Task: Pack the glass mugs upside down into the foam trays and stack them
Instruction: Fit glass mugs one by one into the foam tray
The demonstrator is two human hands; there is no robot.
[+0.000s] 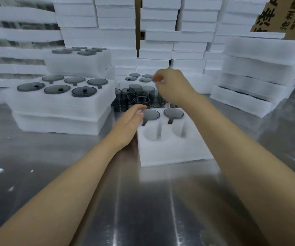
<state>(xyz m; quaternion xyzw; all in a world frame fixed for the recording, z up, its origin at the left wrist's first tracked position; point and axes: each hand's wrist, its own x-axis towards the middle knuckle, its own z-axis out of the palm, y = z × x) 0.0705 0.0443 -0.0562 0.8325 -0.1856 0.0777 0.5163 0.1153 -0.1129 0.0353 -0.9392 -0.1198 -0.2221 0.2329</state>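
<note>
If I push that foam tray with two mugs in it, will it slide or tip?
Probably slides: the tray is light-looking foam on a smooth table. Tipping seems unlikely; it is wide and low. The two mugs weight only its far side, so it may swivel.

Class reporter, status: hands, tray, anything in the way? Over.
Left hand open, at tray edge. Right hand curled above loose mugs, grip unclear. Two packed mugs, two slots empty. Nothing blocking.
</note>
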